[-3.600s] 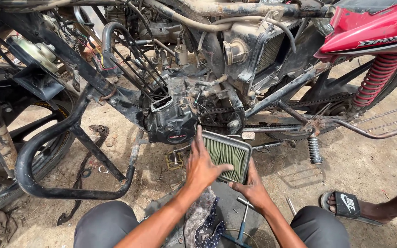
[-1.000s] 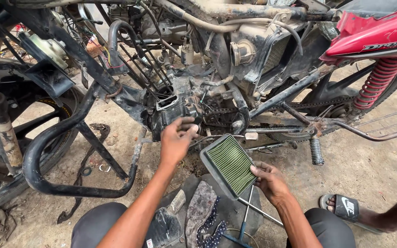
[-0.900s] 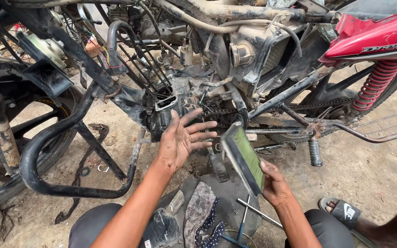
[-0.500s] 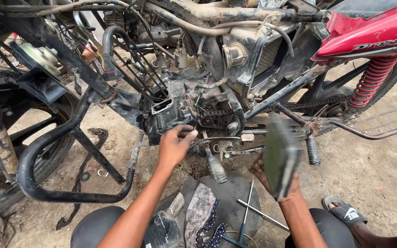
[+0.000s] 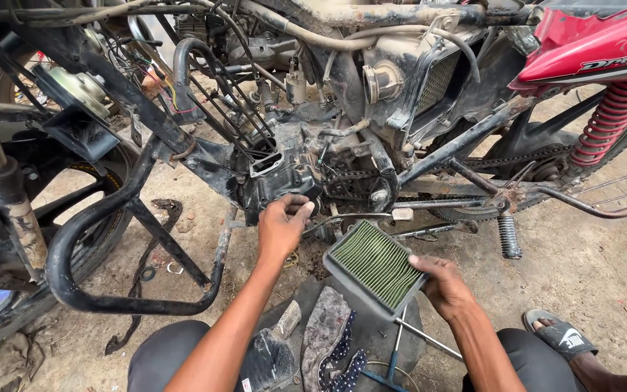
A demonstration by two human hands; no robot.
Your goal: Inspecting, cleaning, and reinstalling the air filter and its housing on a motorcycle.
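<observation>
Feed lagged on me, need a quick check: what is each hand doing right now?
Left hand: closed, fingertips against the lower side of the engine; any held part cannot be told.
Right hand: gripping the rectangular air filter by its edge.

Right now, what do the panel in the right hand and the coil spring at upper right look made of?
Filter panel: pleated olive-green paper or fabric, probably, in a grey frame, likely plastic; matte, dusty. Held by the right hand.
Coil spring: metal, painted glossy red; thick wound coils.
</observation>
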